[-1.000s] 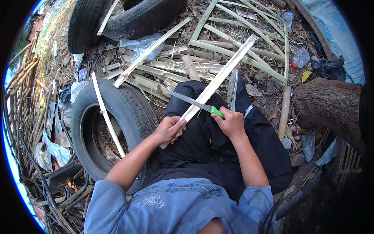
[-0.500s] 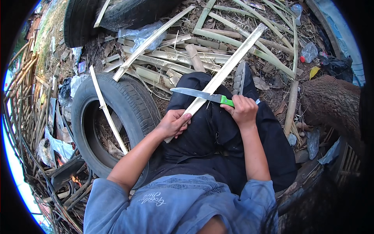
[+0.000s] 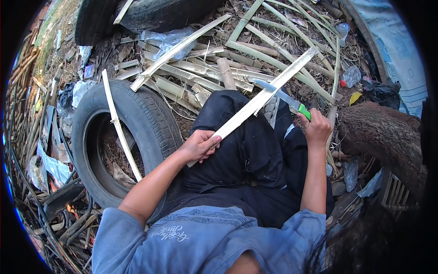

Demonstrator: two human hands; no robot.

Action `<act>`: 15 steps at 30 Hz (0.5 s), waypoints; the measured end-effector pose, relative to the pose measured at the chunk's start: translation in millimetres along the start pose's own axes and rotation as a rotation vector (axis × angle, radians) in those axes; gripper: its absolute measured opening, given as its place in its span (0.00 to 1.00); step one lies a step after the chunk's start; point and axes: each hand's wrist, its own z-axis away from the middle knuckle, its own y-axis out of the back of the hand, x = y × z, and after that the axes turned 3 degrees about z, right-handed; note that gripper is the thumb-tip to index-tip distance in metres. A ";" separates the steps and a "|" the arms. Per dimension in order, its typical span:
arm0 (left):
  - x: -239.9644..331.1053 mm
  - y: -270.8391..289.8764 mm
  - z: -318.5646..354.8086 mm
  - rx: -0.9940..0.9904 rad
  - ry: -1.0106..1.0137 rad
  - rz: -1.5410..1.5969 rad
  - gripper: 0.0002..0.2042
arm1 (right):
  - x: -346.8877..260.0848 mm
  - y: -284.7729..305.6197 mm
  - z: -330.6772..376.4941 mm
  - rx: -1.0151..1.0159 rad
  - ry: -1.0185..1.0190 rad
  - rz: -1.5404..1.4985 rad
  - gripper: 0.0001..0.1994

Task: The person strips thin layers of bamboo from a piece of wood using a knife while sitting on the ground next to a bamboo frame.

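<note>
The setting is outdoors in daylight, on bare dirt strewn with dry leaves and litter. 2 worn car tyres lie on the ground: 1 tyre [image 3: 119,137] at the left with a thin slat [image 3: 119,130] across its opening, another tyre [image 3: 150,16] at the top edge. Between them spreads a pile of split bamboo strips [image 3: 228,68]. A crumpled clear plastic sheet [image 3: 169,39] rests on that pile. A thick tree trunk [image 3: 383,137] lies at the right, near a crushed plastic bottle [image 3: 351,75] and a blue patterned cloth [image 3: 397,50].
</note>
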 end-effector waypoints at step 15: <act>0.2 -1.8 0.4 0.036 0.008 0.028 0.19 | -39.7 12.1 -0.1 -0.169 -0.171 -0.331 0.22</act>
